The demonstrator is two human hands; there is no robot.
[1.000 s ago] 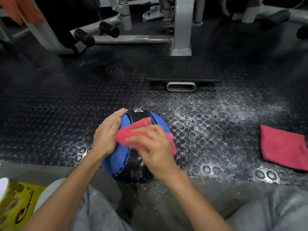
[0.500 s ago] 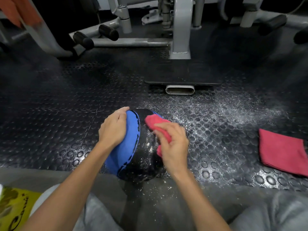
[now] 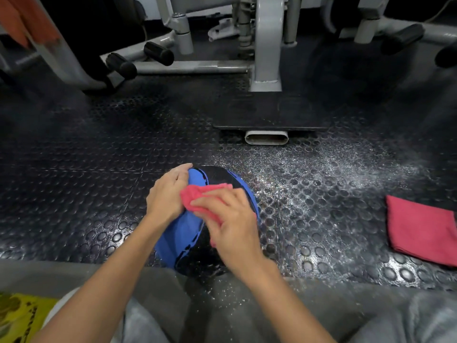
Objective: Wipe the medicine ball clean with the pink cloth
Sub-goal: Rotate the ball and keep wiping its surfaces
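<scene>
well, pink cloth [image 3: 197,197] on medicine ball [image 3: 180,231]; yellow packet [image 3: 22,315], print blurred
</scene>
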